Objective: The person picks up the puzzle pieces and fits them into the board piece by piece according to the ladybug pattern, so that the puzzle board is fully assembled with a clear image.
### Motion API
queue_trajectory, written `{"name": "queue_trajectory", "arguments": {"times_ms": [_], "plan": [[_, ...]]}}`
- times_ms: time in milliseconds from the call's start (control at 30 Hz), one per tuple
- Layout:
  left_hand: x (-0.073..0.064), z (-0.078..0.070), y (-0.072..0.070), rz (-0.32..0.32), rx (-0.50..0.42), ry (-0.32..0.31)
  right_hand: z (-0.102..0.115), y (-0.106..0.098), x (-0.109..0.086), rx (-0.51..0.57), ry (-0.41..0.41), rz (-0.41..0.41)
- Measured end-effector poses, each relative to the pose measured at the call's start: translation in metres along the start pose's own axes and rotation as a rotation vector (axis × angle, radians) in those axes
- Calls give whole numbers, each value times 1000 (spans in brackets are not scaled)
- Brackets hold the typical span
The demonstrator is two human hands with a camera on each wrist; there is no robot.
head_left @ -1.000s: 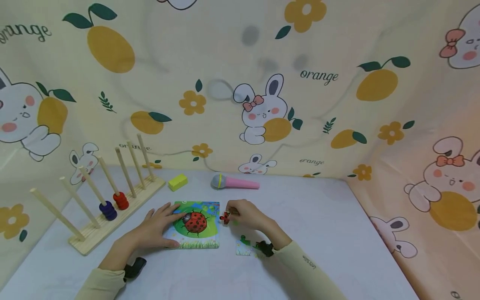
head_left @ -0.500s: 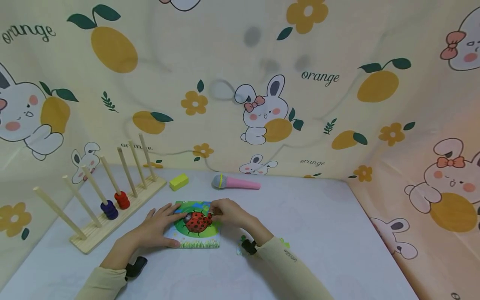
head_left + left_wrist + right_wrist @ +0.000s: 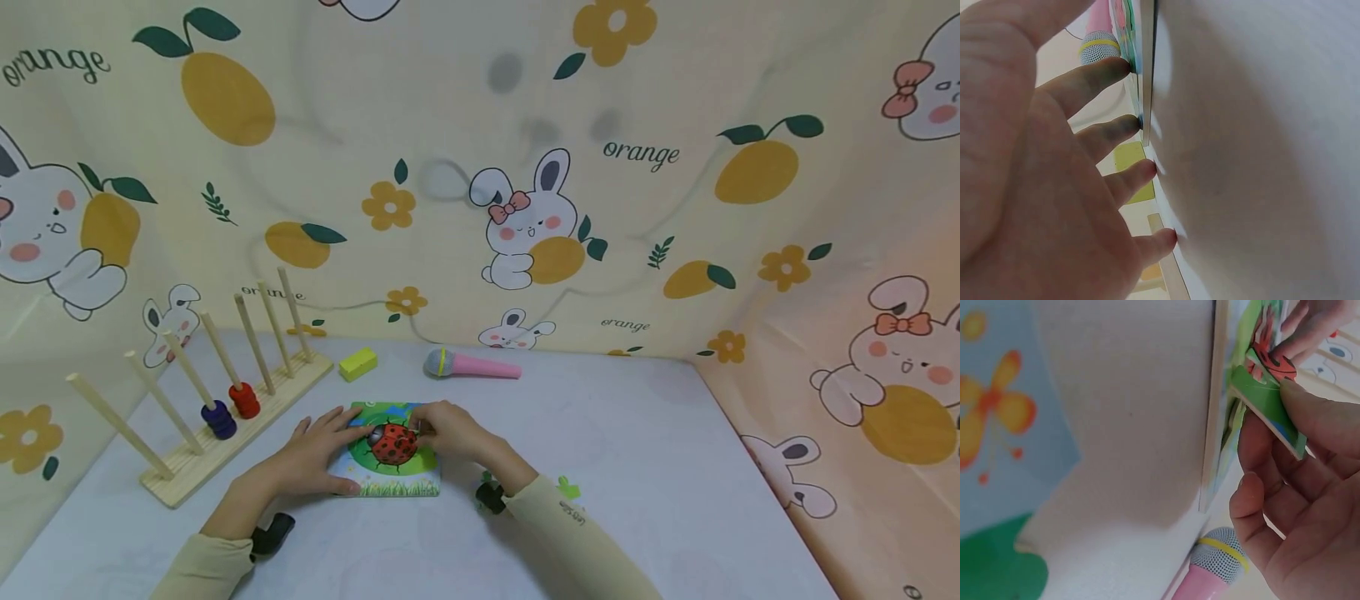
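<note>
A ladybug jigsaw puzzle (image 3: 397,485) in a thin flat board lies on the white table. My left hand (image 3: 318,454) rests spread over its left side, thumb low and fingers high; in the left wrist view the straight fingers (image 3: 1113,134) reach the board's edge and the table. Between thumb and fingers my right hand (image 3: 453,432) pinches a puzzle piece (image 3: 1269,400), green with a red-and-black part. That piece tilts over the upper right of the ladybug, its red end close to the picture. From above, the fingers hide most of it.
Loose puzzle pieces (image 3: 567,487) lie right of the board, partly under the right forearm; one (image 3: 994,425) shows an orange butterfly. Behind the board are a yellow block (image 3: 357,364) and a pink toy microphone (image 3: 483,367). A wooden peg rack (image 3: 176,492) with purple and red rings stands left.
My right hand has carried the puzzle piece leftward from beside the board to over the ladybug, then slightly further left. My left hand has stayed on the board.
</note>
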State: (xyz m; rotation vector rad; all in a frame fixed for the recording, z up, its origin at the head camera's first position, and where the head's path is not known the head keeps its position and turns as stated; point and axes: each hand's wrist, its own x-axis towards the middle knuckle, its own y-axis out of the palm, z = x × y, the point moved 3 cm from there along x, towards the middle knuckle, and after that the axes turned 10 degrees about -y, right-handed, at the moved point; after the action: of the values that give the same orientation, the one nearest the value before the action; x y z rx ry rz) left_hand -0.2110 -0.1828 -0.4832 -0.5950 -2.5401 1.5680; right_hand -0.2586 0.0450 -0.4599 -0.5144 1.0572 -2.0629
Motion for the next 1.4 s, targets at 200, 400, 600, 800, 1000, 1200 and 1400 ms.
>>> {"name": "queue_trajectory", "arguments": {"times_ms": [200,400,600,800,1000,1200,1400], "plan": [[0,-1,-1,-2,-4,5,3,2,0,-49,2,-10],[0,0,0,-1,6,2,3,5,-1,-114,7,-10],[0,0,1,-1,17,-3,1,11,-1,-213,18,-10],[0,-1,0,-9,15,8,2,12,0,-238,31,-14],[-1,-2,-1,-17,10,14,6,11,0,-275,20,-24],[-2,-3,-1,-18,4,8,9,11,0,-364,21,-32],[-1,-1,1,-20,13,13,9,12,0,-371,21,-33]]}}
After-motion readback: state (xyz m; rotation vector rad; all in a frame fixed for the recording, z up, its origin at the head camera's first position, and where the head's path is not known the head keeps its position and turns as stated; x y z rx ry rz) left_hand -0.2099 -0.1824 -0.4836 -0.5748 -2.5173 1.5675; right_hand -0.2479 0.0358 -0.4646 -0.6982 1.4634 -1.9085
